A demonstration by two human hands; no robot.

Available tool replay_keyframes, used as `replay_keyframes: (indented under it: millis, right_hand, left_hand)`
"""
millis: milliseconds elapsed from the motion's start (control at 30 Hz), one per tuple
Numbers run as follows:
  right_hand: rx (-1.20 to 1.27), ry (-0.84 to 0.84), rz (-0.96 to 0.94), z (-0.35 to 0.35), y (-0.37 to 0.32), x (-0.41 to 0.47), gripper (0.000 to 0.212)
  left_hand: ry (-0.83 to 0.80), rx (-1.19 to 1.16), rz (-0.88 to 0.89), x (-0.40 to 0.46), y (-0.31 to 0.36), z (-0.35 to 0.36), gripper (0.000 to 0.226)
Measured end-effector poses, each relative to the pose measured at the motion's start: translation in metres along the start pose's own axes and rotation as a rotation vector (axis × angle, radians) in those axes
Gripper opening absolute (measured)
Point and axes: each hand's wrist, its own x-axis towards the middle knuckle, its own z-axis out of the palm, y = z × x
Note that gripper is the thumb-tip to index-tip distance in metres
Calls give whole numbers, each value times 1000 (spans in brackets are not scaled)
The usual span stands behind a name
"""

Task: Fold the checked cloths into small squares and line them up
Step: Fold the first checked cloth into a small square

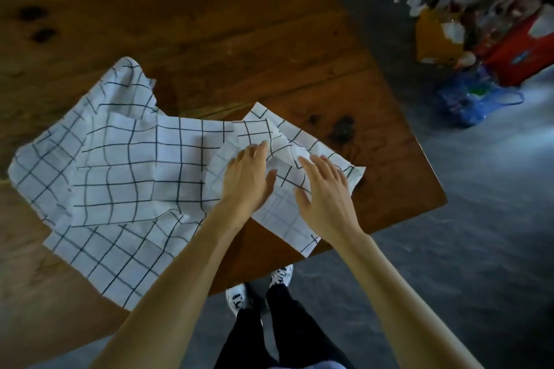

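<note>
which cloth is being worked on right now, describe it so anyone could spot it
Start at the wooden table's near right corner. The crumpled checked cloth there lies under the left hand and right hand. Its neighbour, the larger spread cloth, lies further left with no hand on it.

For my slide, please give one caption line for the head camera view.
Both hands, left hand and right hand, press flat on a crumpled checked cloth at the wooden table corner.
</note>
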Motion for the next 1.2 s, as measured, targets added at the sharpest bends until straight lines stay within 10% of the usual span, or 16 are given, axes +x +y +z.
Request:
replay_keyframes:
  millis: [200, 1000, 1200]
  right_hand:
    - [-22, 24, -20, 9, 11, 9, 62]
    - [57, 356, 45, -54, -140, 16, 110]
    - [171, 544, -4, -68, -186, 15, 93]
  left_hand:
    - [82, -45, -8, 28, -2, 12, 17]
    - [503, -118, 321, -11, 31, -202, 19]
    - [517, -190, 338, -33, 27, -243, 25]
